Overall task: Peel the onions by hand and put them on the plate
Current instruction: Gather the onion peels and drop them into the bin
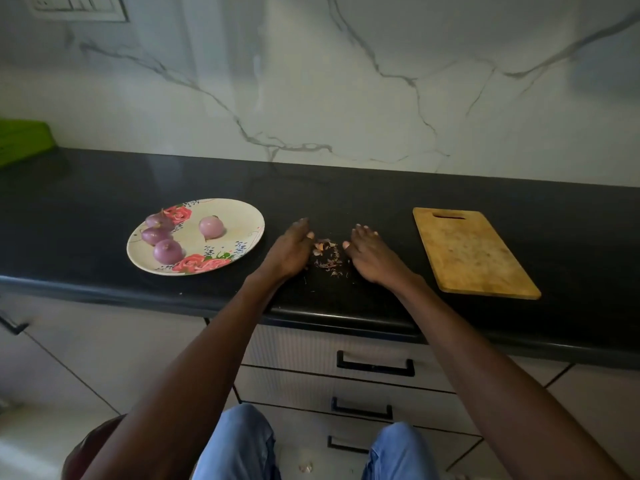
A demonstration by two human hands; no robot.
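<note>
Head view, looking down along both forearms to a dark countertop [346, 188]. Left hand [291, 251] and right hand [372, 259] lie on the counter with fingers extended and nothing held, palms turned inward toward one another; neither hand grips or pinches anything. Between the two hands, touching or just beside their inner edges, sits a small scatter of onion peel scraps [327, 254], pinkish flakes at the far end and darker crumbs nearer the counter's front edge. Outboard of the left hand, close by, rests the floral plate [249, 216] carrying four peeled onions [168, 251]: three purple ones clustered on the side of the plate away from the hands, and a paler one lying apart from them, nearest the left hand. No unpeeled onion shows anywhere on the counter. Outboard of the right hand lies a wooden cutting board [471, 254], bare. A green object [22, 140] is partly visible at the far end of the counter beyond the plate. Judged from this layout, peeling and plating appear complete, and the step in hand is gathering the loose peel. The next move would call for drawing both hands together to heap the scraps, then cupping or pinching the heap for removal without scattering the fine crumbs over the front edge.
</note>
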